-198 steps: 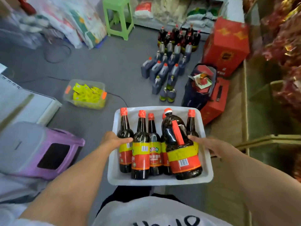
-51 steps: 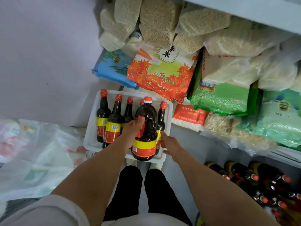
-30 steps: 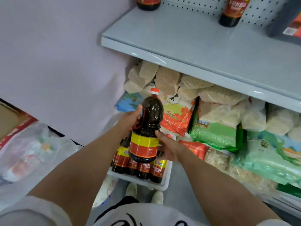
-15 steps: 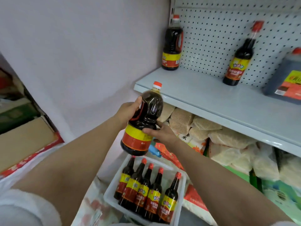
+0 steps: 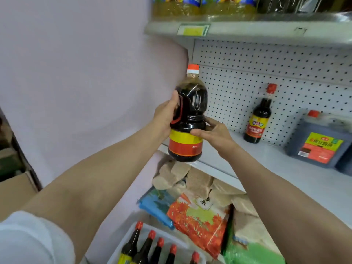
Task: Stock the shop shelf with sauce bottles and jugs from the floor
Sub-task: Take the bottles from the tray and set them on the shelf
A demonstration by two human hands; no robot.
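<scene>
Both of your hands hold the big sauce jug [image 5: 187, 119] upright in the air: your left hand [image 5: 165, 116] curls round its red handle side, thumb up near the shoulder, and your right hand [image 5: 213, 133] pinches the body just above the yellow band, thumb in front and fingers behind. The jug's base hangs over the front left corner of the grey shelf [image 5: 266, 161], just above its edge; whether it touches the board you cannot tell from here.

Nearest to you, at the bottom edge of the view, the white tray [image 5: 133, 237] carries a row of slim sauce bottles [image 5: 146, 246] with red caps, standing upright side by side. Just beyond the tray lie bagged goods on the lower level: a blue packet [image 5: 154, 204], an orange leaf-print bag [image 5: 198, 220], a green bag [image 5: 247, 248], and pale grain sacks [image 5: 182, 174] stacked under the shelf's front edge.

On the shelf itself, right of your right hand and well apart from the jug, a single tall bottle [image 5: 259, 117] stands upright against the pegboard back panel [image 5: 285, 73]. Further right, a dark square canister [image 5: 320, 141] with a red and green label sits near the right edge of the view.

Farthest up, the shelf above [image 5: 247, 29] carries yellow oil bottles [image 5: 190, 6], seen only at their bases, and a price tag [image 5: 193, 30] is fixed to its front lip.
</scene>
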